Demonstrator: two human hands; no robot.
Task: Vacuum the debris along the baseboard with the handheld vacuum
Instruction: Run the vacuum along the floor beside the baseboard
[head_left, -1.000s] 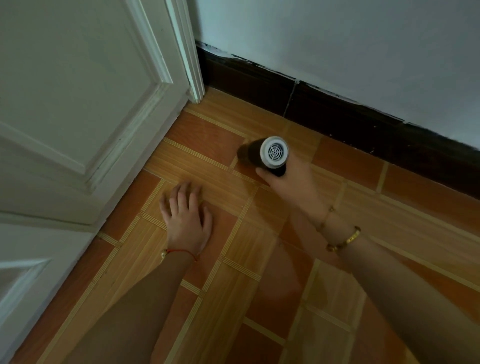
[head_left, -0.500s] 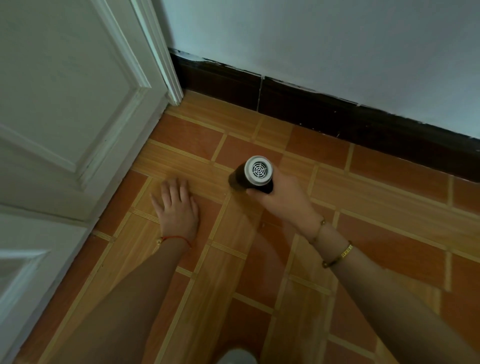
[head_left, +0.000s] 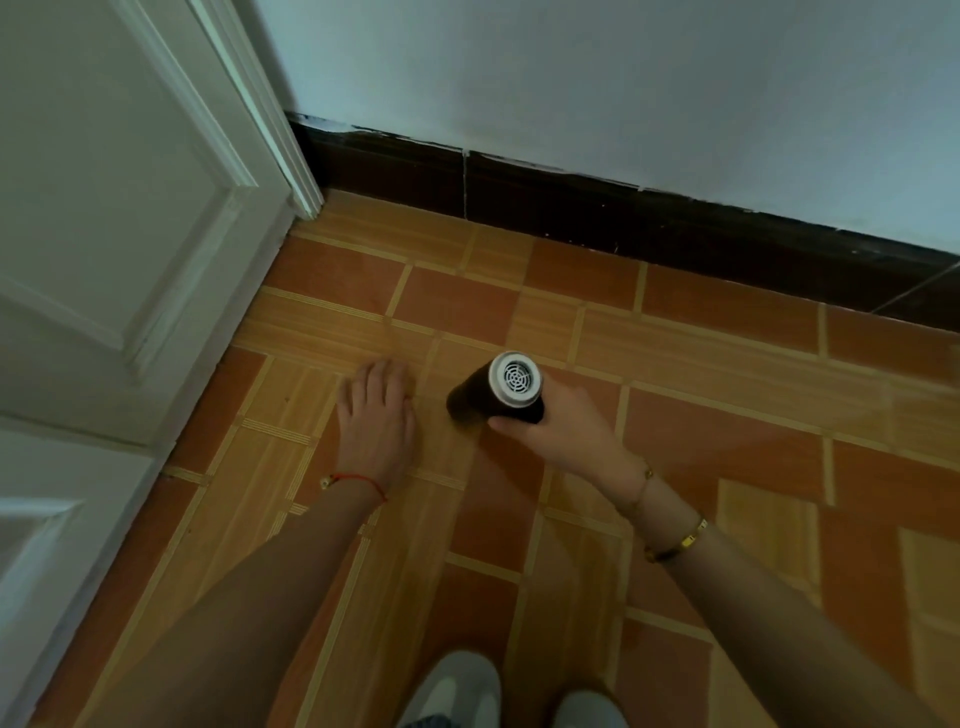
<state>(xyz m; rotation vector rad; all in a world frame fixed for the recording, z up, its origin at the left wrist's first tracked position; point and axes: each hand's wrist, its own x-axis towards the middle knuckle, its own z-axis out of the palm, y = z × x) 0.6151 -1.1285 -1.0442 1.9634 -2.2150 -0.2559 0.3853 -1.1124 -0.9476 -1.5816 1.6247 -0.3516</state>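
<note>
On the tiled floor (head_left: 727, 364), well apart from the dark baseboard (head_left: 623, 218), the handheld vacuum (head_left: 498, 389) is gripped by the right hand (head_left: 566, 431), while the left hand (head_left: 376, 415) is laid flat with fingers straight. No debris can be made out; the nozzle should probably be guided close along the baseboard, slowly.

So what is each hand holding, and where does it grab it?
The right hand grips the handheld vacuum around its dark body, below the white vented end. The left hand holds nothing.
</note>
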